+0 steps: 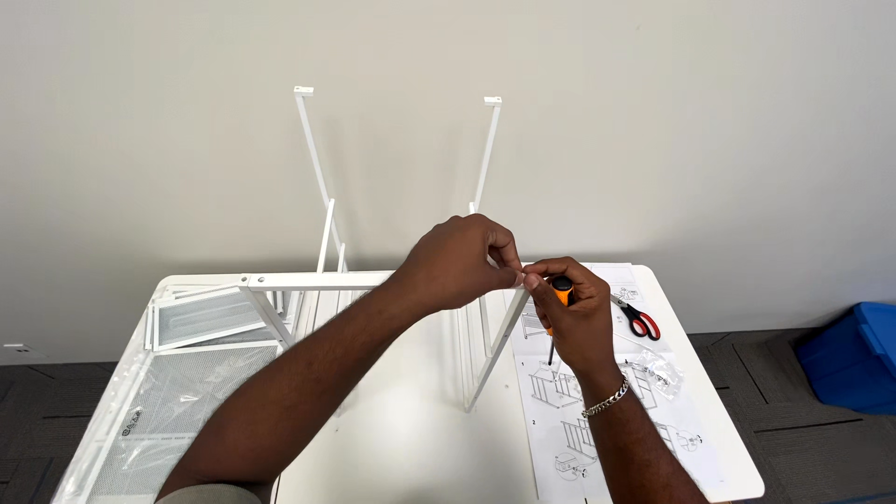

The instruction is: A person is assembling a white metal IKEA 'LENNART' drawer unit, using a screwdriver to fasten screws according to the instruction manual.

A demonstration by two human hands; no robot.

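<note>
The white rounded-corner bench [411,439] stands against a plain pale wall, its right edge near a blue plastic bin [854,359] on the grey carpet floor, with bare top left in the middle near the person. A white thin metal tube frame [322,280] stands on the bench, two slim uprights rising along the wall and a slanted leg dropping to the surface. The left hand [457,261] pinches closed at the top corner of that leg, fingertips meeting those of the right hand [574,317], which is wrapped around an orange-handled screwdriver [560,294] pointing down. At the left edge lie white perforated metal mesh panels [201,322], one in clear plastic wrap. Under the right wrist are printed paper instruction sheets [569,411], red-handled scissors [639,319] and a small clear plastic bag [658,373] whose contents I cannot make out.
</note>
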